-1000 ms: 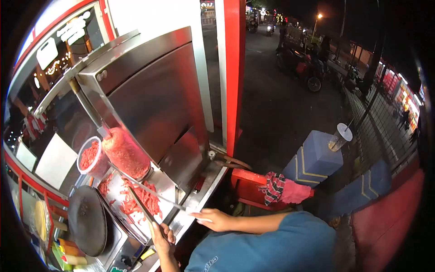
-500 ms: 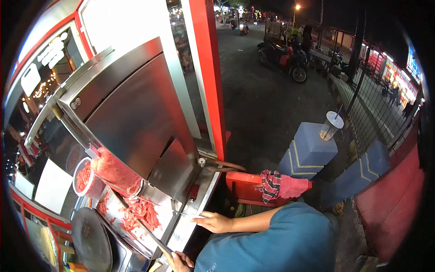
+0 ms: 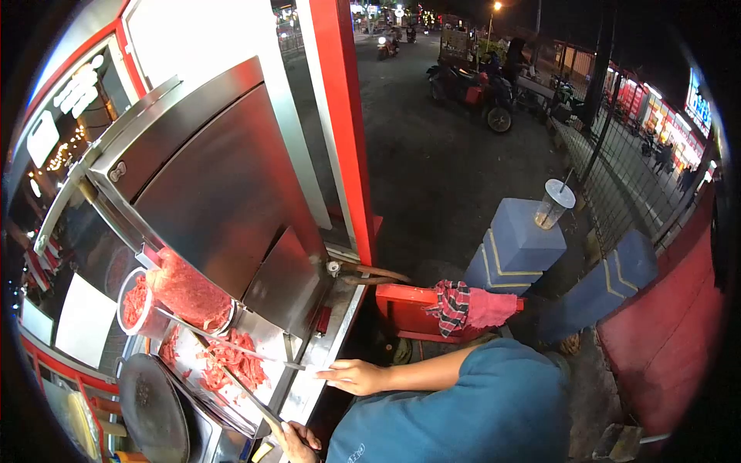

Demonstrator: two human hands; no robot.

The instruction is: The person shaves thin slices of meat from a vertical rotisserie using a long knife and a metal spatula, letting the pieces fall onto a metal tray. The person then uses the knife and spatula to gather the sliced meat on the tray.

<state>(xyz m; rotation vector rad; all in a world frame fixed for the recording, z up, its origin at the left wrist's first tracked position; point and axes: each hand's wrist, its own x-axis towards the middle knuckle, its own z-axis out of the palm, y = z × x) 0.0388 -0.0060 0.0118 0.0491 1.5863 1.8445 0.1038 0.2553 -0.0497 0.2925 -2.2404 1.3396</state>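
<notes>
My left hand (image 3: 299, 443) is closed around the handle of a long knife (image 3: 248, 393), whose blade slants up and left over the tray. My right hand (image 3: 351, 376) grips a long thin metal rod-like tool (image 3: 266, 358), which reaches left and crosses the knife's far end in this view. Beneath both lie shaved strips of reddish meat (image 3: 235, 356) on a metal tray (image 3: 245, 413). A large meat cone (image 3: 189, 289) stands just beyond, in front of a tall steel grill housing (image 3: 224, 177).
A clear tub (image 3: 153, 324) of meat stands left of the cone. A round dark griddle (image 3: 154, 405) is at lower left. A red box with cloths (image 3: 471, 305) stands beside my right arm. A plastic cup (image 3: 554, 204) sits on a blue pillar (image 3: 525, 231).
The view has shifted slightly. The thin tool in my right hand now shows clearly, stretched across the meat and over the knife. My left hand keeps its hold on the knife.
</notes>
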